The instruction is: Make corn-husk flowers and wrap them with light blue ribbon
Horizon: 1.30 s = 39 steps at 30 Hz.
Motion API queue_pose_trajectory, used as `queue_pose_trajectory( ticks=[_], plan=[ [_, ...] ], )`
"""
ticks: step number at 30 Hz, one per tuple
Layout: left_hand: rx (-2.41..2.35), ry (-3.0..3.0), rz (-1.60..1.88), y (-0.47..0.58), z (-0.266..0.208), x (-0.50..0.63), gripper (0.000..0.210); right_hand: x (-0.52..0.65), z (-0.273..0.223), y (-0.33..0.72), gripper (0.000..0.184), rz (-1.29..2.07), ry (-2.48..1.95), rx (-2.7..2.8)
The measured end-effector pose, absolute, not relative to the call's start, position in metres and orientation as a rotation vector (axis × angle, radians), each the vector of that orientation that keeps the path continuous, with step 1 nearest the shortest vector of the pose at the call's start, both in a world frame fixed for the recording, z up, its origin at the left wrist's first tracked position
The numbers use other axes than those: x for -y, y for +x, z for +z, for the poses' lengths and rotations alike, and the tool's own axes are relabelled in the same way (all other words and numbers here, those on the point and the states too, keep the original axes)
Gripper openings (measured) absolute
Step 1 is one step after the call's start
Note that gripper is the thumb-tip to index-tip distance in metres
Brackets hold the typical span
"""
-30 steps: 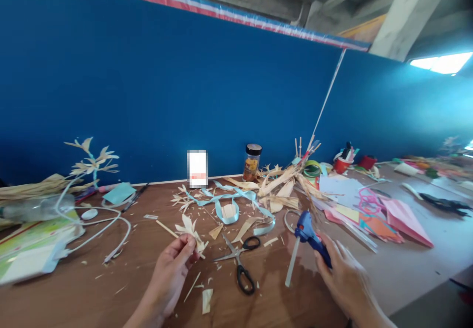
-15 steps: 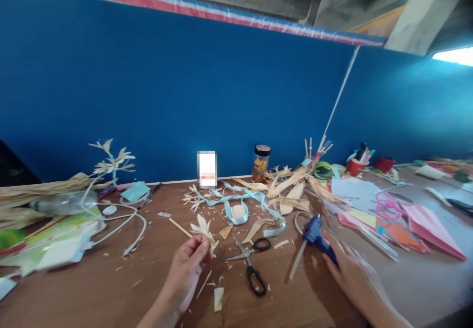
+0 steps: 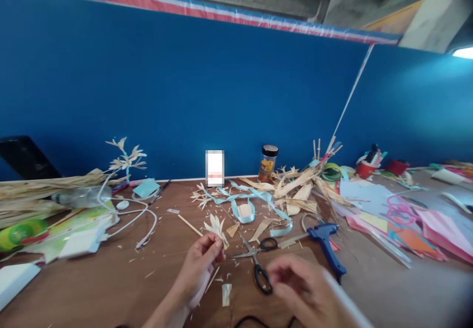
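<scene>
My left hand [image 3: 205,259] pinches a pale flower made of dried husk [image 3: 216,228] between thumb and fingers, petals pointing up. My right hand [image 3: 295,281], blurred by motion, hangs just right of the scissors [image 3: 254,256]; its fingers look curled, and I see nothing clear in them. Those black-handled scissors lie spread on the table between both hands. Farther right rests a blue glue gun [image 3: 327,246] on its side, a clear glue stick by its end. A thin stick [image 3: 189,223] lies behind the left hand.
Light blue ribbon [image 3: 244,197] curls behind the scissors, near a black-lidded jar [image 3: 268,164] and piled dried husks [image 3: 299,187]. To the right lie coloured papers [image 3: 369,197]. A white cable [image 3: 151,222], a plastic bottle [image 3: 81,197] and a standing husk-flower stem [image 3: 127,160] are left.
My right hand has left the glue gun and moved left toward the scissors. The glue gun now lies turned on the table. The left hand still holds the flower; the view has shifted slightly left.
</scene>
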State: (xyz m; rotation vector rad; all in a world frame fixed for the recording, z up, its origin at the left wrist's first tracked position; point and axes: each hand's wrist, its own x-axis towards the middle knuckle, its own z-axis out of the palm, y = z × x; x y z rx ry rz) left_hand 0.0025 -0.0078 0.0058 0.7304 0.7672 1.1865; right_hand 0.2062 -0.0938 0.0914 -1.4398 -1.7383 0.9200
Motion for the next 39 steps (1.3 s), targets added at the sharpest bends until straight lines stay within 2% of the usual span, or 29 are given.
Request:
queue_pose_trajectory(
  ticks=[8, 20, 39],
  plan=[
    [-0.709, 0.658, 1.187, 0.004, 0.008, 0.010, 0.012, 0.030, 0.035, 0.130, 0.028, 1.339, -1.081, 1.089],
    [-0.742, 0.671, 1.097, 0.006, 0.010, 0.012, 0.011, 0.025, 0.015, 0.120, 0.027, 1.484, -0.911, 0.803],
    [-0.815, 0.697, 1.080, 0.009, 0.014, 0.013, 0.017, 0.029, 0.008, 0.123, 0.033, 1.555, -0.831, 0.748]
  ],
)
